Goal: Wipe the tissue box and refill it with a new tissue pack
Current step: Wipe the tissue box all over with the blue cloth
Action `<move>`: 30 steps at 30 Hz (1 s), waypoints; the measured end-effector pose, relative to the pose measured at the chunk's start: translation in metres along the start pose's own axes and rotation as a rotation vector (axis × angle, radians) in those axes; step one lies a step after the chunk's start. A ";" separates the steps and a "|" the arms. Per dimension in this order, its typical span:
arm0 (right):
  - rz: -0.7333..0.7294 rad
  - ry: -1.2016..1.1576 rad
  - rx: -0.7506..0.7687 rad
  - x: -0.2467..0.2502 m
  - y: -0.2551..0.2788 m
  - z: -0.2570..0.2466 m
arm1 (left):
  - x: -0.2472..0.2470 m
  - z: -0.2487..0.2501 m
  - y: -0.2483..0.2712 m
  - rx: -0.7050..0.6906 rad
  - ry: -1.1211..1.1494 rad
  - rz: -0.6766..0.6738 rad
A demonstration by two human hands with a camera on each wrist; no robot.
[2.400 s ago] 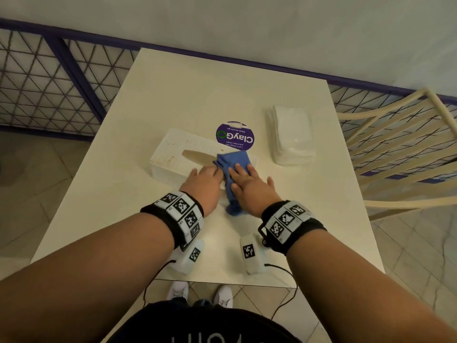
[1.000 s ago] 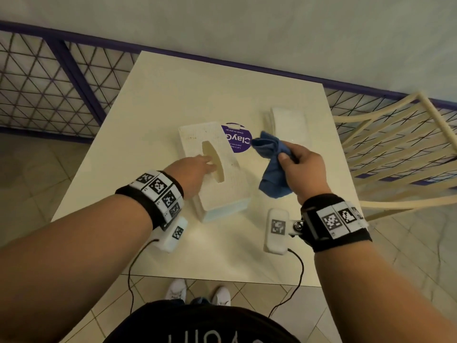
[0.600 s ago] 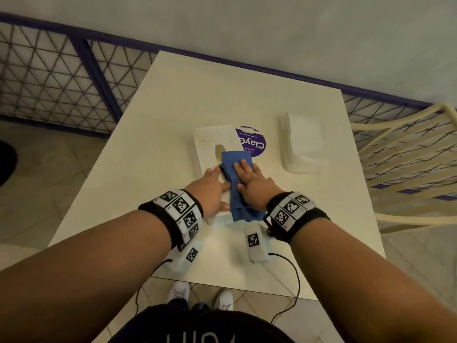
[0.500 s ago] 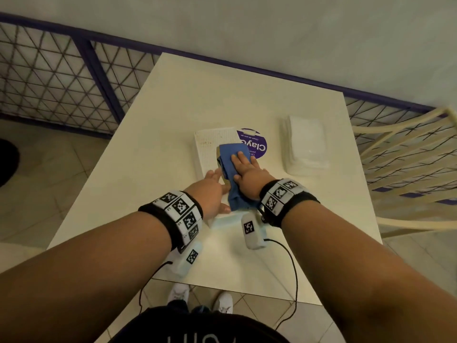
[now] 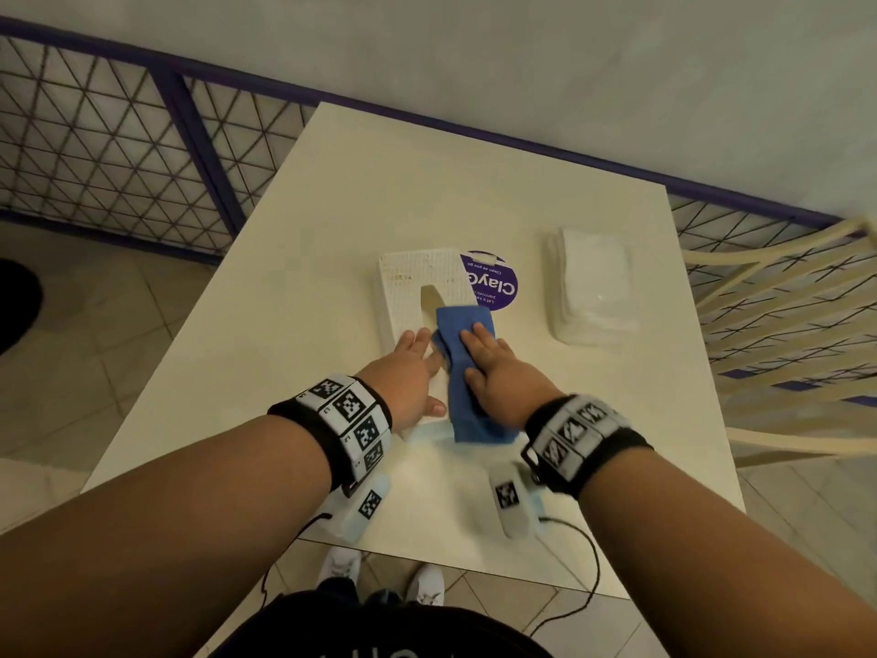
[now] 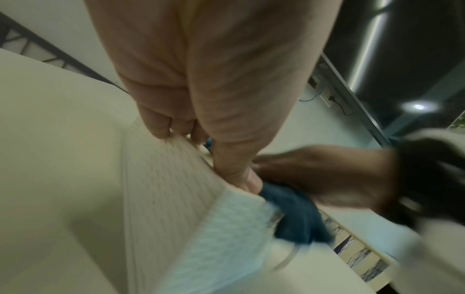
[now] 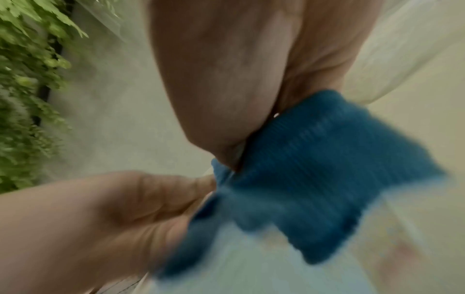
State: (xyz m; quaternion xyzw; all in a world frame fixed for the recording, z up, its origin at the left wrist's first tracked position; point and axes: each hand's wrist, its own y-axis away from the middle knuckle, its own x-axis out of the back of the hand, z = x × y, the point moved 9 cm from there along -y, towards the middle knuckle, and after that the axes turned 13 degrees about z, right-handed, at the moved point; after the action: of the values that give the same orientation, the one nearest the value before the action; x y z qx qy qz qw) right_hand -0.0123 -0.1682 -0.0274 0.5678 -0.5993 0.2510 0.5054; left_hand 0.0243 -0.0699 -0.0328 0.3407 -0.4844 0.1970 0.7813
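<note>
Box (image 5: 417, 296) long axis runs away from person | left hand (image 5: 410, 379) flat, steadying | right hand (image 5: 493, 372) flat on cloth (image 5: 462, 372), grip released

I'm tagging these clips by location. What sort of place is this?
Probably a cafe or canteen seating area, perhaps semi-outdoor. A small table bears a round purple "clean as you go" sticker, a slatted chair stands beside it, a purple lattice railing runs behind, and greenery is close by.

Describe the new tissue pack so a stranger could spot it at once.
Start at the cream square table and look to its right side, near the pale slatted chair. There the clear-wrapped white tissue pack lies alone, right of the round purple sticker; unlike the textured white tissue box, it has no slot.
</note>
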 end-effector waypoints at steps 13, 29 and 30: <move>0.012 -0.080 0.057 -0.005 0.043 0.002 | 0.008 -0.013 0.003 0.035 -0.070 -0.107; 0.142 -0.055 0.000 0.006 0.031 -0.002 | 0.007 -0.035 0.013 0.321 -0.202 0.075; 0.102 -0.010 0.018 -0.011 0.033 -0.005 | 0.007 -0.035 0.012 0.311 -0.209 0.091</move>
State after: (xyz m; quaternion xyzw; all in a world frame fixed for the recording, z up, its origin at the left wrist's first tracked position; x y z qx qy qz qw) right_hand -0.0428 -0.1513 -0.0268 0.5424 -0.6276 0.2791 0.4838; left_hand 0.0414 -0.0362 -0.0331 0.4537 -0.5414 0.2683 0.6551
